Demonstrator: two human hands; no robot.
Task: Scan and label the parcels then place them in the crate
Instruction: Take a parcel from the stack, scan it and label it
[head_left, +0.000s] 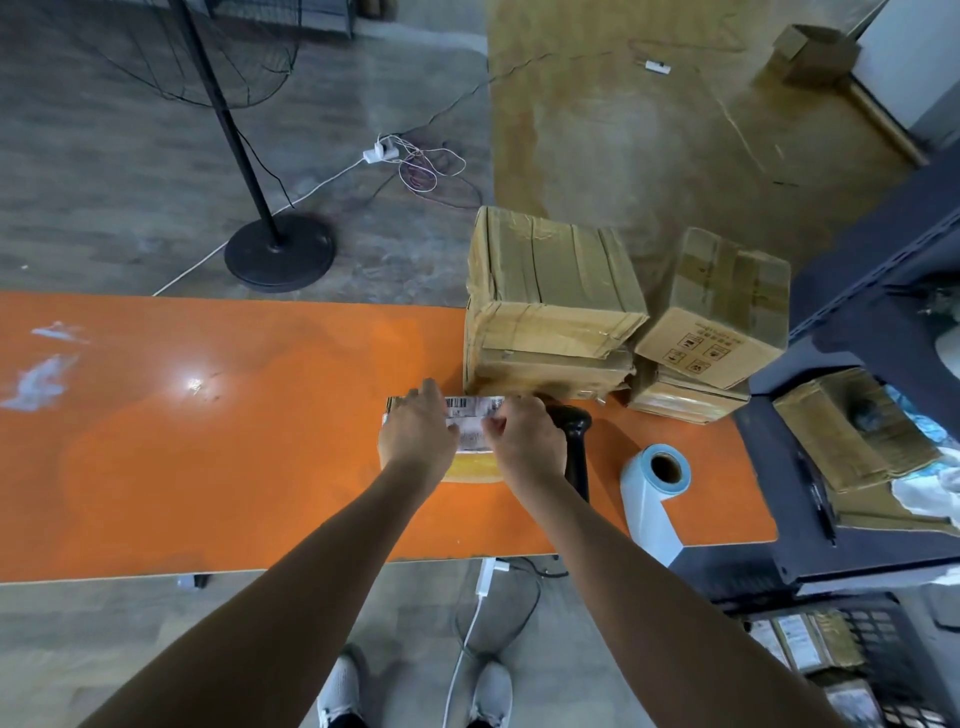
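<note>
Table: orange, one.
Parcel: one — white label on top.
Left hand: flat, pressing label.
Right hand: pinching label's edge.
Scanner: one — beside roll, one.

The white label bears a barcode, a carton bears handling symbols; no wording is legible.
</note>
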